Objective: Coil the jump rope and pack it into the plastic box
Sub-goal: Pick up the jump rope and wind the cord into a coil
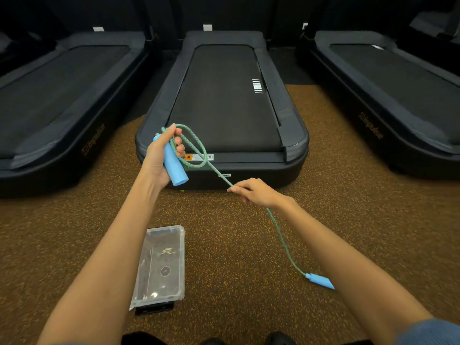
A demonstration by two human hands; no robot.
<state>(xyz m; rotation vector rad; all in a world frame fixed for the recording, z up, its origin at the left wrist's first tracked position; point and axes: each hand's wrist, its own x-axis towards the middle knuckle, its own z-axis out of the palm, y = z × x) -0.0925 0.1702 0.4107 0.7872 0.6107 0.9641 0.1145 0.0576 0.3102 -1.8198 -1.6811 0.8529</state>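
Left hand grips one blue handle w/ a few rope loops; right hand pinches the rope mid-span. 2nd handle lies on the floor, near my right forearm. Clear plastic box sits open on floor betw. my arms.

The braided cord of the jump rope is teal flecked with blue, and its two plastic handles are plain sky blue. The clear plastic box bears a small gold figure, lying on brown floor speckled yellow, near black treadmills.
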